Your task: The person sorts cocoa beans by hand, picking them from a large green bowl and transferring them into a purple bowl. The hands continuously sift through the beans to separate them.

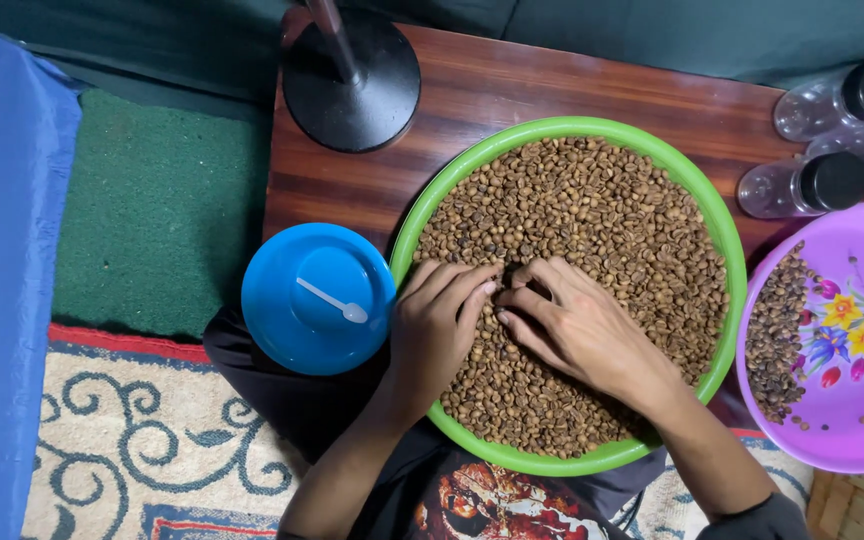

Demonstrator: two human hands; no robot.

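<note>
A round green tray (722,225) full of brown beans (602,220) rests on a dark wooden table (512,90) and partly on my lap. My left hand (437,325) lies on the beans at the tray's near left, fingers curled toward the middle. My right hand (572,325) lies beside it, fingertips bent down into the beans. The fingertips of both hands nearly meet over the beans. Neither hand visibly grips anything; whether single beans are pinched is hidden.
A blue round lid (317,300) with a small white spoon (332,300) sits left of the tray. A purple flowered plate (852,400) with some beans is at the right. Three clear black-capped bottles (812,185) lie at back right. A black stand base (352,80) is behind.
</note>
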